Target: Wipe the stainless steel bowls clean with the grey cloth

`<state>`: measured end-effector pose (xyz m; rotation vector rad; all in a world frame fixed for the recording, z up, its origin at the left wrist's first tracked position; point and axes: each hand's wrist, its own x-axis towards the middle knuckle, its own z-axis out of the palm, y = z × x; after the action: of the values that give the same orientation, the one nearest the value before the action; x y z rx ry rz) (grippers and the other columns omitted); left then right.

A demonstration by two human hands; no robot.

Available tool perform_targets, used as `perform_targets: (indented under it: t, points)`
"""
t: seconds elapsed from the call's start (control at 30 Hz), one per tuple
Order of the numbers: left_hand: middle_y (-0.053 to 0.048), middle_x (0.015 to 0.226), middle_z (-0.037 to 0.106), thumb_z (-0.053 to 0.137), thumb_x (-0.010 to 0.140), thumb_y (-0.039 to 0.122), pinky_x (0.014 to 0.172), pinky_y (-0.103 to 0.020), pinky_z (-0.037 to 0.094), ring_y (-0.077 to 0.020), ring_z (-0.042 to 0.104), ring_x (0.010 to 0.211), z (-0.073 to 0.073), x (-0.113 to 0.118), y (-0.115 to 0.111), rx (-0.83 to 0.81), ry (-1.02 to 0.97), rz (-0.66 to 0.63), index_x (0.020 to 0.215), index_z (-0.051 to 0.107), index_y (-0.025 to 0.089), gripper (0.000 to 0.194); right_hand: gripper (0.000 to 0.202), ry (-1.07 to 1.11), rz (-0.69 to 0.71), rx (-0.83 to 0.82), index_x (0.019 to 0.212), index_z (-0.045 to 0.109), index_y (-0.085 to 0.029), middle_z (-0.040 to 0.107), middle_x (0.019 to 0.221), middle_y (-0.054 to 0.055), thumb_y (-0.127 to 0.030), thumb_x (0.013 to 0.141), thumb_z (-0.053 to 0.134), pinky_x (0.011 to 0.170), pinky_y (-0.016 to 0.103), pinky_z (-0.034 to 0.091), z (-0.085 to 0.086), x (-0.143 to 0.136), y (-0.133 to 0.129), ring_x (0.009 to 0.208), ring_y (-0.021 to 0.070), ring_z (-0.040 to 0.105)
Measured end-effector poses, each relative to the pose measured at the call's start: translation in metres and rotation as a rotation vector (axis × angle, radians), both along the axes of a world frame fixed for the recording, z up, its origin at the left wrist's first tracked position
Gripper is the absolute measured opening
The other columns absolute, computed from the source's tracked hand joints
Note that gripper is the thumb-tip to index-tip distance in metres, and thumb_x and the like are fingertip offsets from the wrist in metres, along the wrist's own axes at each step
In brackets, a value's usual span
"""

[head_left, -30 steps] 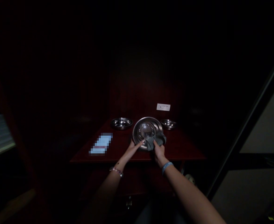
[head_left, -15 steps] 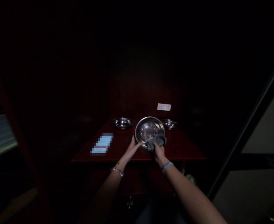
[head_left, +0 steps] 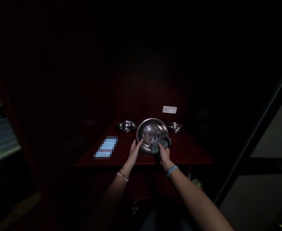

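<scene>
A round stainless steel bowl (head_left: 151, 131) is held tilted above the dark red table, its inside facing me. My left hand (head_left: 134, 151) grips its lower left rim, thumb on the inner side and fingers behind. At the lower right rim, my right hand (head_left: 164, 154) is closed on a grey cloth (head_left: 160, 143), which is folded over the bowl's edge. The fingers of my right hand behind the cloth are hidden. Two more steel bowls rest at the back of the table, one to the left (head_left: 127, 126) and one to the right (head_left: 175, 127).
The dark red table (head_left: 121, 157) stands against a back panel with a white power socket (head_left: 170, 109). A blurred-out pale rectangle (head_left: 106, 148) lies at the table's left. Shelves with stacked items (head_left: 3, 136) are at far left, and a drawer knob (head_left: 135, 208) sits below.
The bowl has shifted slightly left and turned a little in my hands. My left hand has slid left with its rim, while the cloth stays at the lower right edge.
</scene>
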<state>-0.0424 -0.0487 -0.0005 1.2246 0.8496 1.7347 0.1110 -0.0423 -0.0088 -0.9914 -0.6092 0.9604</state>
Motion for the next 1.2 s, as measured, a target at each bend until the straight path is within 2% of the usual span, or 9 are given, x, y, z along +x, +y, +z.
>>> perform_targets:
  t: [0.1, 0.17, 0.3, 0.43, 0.63, 0.77, 0.9, 1.03, 1.2]
  points:
    - [-0.010, 0.142, 0.065, 0.073, 0.081, 0.049, 0.120, -0.040, 0.038, -0.0270, 0.057, 0.136, -0.001, 0.004, 0.001, 0.031, 0.089, -0.029, 0.131, 0.062, 0.020, 0.059, 0.036, -0.022, -0.050, -0.037, 0.104, 0.075, -0.011, 0.079, 0.108, 0.013, -0.027, 0.072, 0.074, 0.089, 0.032, 0.059, -0.002, 0.005, 0.001, 0.099, 0.0237, 0.076]
    - [-0.012, 0.145, 0.063, 0.078, 0.078, 0.046, 0.120, -0.041, 0.038, -0.0266, 0.057, 0.135, -0.004, 0.007, 0.003, 0.049, 0.135, -0.084, 0.136, 0.057, 0.019, 0.068, 0.034, -0.036, -0.087, -0.051, 0.102, 0.075, -0.011, 0.080, 0.106, 0.012, -0.027, 0.072, 0.075, 0.089, 0.033, 0.059, -0.002, 0.008, 0.001, 0.099, 0.0243, 0.076]
    - [-0.016, 0.145, 0.062, 0.082, 0.074, 0.043, 0.118, -0.046, 0.042, -0.0282, 0.061, 0.131, -0.010, 0.007, 0.006, -0.006, 0.191, -0.192, 0.143, 0.049, 0.018, 0.081, 0.033, -0.037, -0.094, -0.046, 0.103, 0.075, -0.012, 0.080, 0.107, 0.011, -0.028, 0.073, 0.074, 0.089, 0.032, 0.060, -0.002, 0.013, 0.001, 0.101, 0.0238, 0.076]
    - [-0.015, 0.150, 0.057, 0.085, 0.071, 0.042, 0.123, -0.047, 0.034, -0.0303, 0.052, 0.141, -0.010, 0.005, 0.003, -0.030, 0.291, -0.175, 0.142, 0.053, 0.019, 0.081, 0.033, -0.013, -0.052, -0.041, 0.103, 0.075, -0.012, 0.079, 0.108, 0.012, -0.027, 0.074, 0.072, 0.088, 0.033, 0.060, -0.005, 0.010, -0.001, 0.097, 0.0242, 0.076]
    - [-0.014, 0.141, 0.066, 0.084, 0.072, 0.045, 0.120, -0.048, 0.038, -0.0328, 0.058, 0.134, -0.005, 0.007, -0.002, -0.086, 0.317, -0.257, 0.130, 0.065, 0.017, 0.067, 0.031, -0.001, -0.003, -0.057, 0.102, 0.075, -0.013, 0.080, 0.099, 0.012, -0.029, 0.075, 0.071, 0.074, 0.032, 0.062, -0.012, 0.000, -0.001, 0.087, 0.0254, 0.078]
    - [-0.014, 0.135, 0.069, 0.086, 0.069, 0.045, 0.118, -0.049, 0.040, -0.0333, 0.060, 0.132, -0.012, 0.004, 0.006, -0.102, 0.288, -0.246, 0.124, 0.068, 0.017, 0.064, 0.031, 0.006, 0.017, -0.053, 0.101, 0.075, -0.013, 0.080, 0.098, 0.011, -0.028, 0.073, 0.073, 0.071, 0.030, 0.062, -0.013, -0.001, 0.002, 0.088, 0.0253, 0.077]
    - [-0.014, 0.129, 0.073, 0.087, 0.066, 0.042, 0.117, -0.049, 0.040, -0.0332, 0.062, 0.128, -0.018, 0.001, 0.011, -0.132, 0.219, -0.172, 0.118, 0.070, 0.014, 0.062, 0.032, -0.031, 0.018, -0.017, 0.099, 0.076, -0.012, 0.081, 0.097, 0.012, -0.028, 0.071, 0.076, 0.077, 0.031, 0.062, -0.005, 0.006, 0.004, 0.091, 0.0253, 0.077]
    - [-0.013, 0.129, 0.073, 0.086, 0.066, 0.042, 0.117, -0.048, 0.040, -0.0324, 0.062, 0.127, -0.010, 0.003, 0.007, -0.111, 0.130, -0.114, 0.115, 0.070, 0.016, 0.058, 0.034, -0.055, -0.005, 0.042, 0.097, 0.077, -0.010, 0.081, 0.098, 0.013, -0.028, 0.068, 0.079, 0.080, 0.032, 0.061, 0.008, 0.017, 0.006, 0.092, 0.0261, 0.076]
    - [-0.012, 0.135, 0.070, 0.077, 0.077, 0.051, 0.116, -0.042, 0.041, -0.0280, 0.062, 0.128, -0.001, 0.005, 0.002, -0.018, -0.009, -0.034, 0.126, 0.066, 0.018, 0.059, 0.032, -0.083, -0.034, 0.037, 0.091, 0.077, -0.010, 0.081, 0.095, 0.013, -0.029, 0.065, 0.080, 0.081, 0.032, 0.061, 0.013, 0.027, 0.009, 0.090, 0.0264, 0.077]
